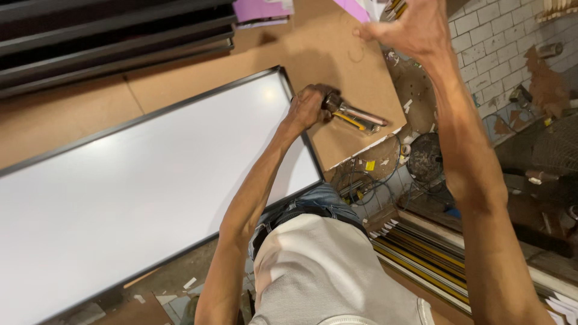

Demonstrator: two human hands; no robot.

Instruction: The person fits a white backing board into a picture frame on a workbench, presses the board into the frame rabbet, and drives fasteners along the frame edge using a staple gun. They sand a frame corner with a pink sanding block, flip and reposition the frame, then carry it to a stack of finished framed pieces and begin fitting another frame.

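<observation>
One white panel (132, 186) in a thin dark frame lies across one brown board (337, 66), its corner stopping short of the board's near edge, so bare board is left there. Two hands work above: the left hand (307, 108) is clenched around a metal tool (355, 115) just beside the frame's corner, and the right hand (415, 27), fingers spread and holding nothing, hovers over the board's far edge.

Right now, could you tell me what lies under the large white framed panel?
The white framed panel lies on a brown board worktop, visible around it. Whatever is directly beneath the panel is covered.
</observation>
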